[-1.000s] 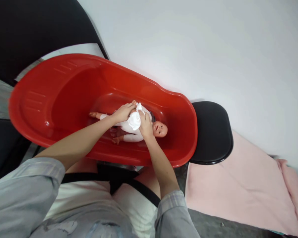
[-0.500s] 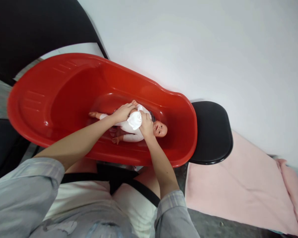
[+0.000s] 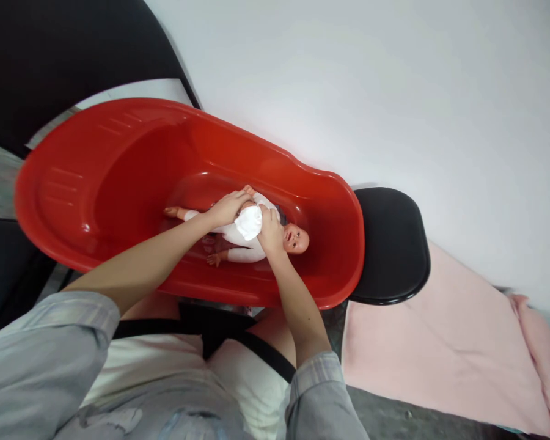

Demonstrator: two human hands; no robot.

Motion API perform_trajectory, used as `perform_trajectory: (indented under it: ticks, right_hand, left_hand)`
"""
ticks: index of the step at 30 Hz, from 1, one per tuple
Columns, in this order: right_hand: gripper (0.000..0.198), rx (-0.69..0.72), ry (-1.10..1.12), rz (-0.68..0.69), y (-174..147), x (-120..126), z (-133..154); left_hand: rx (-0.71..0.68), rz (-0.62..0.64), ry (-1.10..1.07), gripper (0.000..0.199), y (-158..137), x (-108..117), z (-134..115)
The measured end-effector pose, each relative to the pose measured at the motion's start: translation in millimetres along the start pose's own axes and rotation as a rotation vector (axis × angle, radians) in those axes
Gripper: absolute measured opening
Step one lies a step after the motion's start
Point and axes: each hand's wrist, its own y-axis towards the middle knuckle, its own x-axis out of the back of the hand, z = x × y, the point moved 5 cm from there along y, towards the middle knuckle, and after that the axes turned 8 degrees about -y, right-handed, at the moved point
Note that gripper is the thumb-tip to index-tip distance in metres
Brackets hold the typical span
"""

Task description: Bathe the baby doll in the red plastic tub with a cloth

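A baby doll in white clothing lies on its back in a red baby bathtub, its head to the right and one bare foot to the left. My left hand is closed at the doll's middle, its fingertips by a skin-coloured part of the doll. From the other side my right hand is closed over the doll's chest, gripping the edge of a bright white cloth. The cloth bulges up between both hands; what lies under it is hidden. One doll hand rests past my left fingertips.
A black stool seat adjoins the tub's right end. Beyond it spreads a pink blanket on the grey floor. A white wall rises behind the tub, and a large black curved object stands at the upper left.
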Motion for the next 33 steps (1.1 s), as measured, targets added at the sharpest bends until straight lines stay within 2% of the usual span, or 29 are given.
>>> perform_trajectory:
  ticks: [17, 24, 33]
  right_hand:
    - [0.049, -0.007, 0.062, -0.042, 5.9, -4.1, -2.0]
    - [0.054, 0.021, 0.039, -0.055, 4.2, -4.7, -1.0]
    - [0.055, 0.033, 0.131, -0.07, 5.1, -5.3, -0.6]
  left_hand:
    - [0.012, -0.001, 0.001, 0.049, 0.1, 1.4, -1.0]
    - [0.008, -0.013, -0.034, 0.046, -1.4, 4.7, -4.2]
    - [0.008, -0.017, -0.045, 0.051, -0.4, 3.7, -1.5]
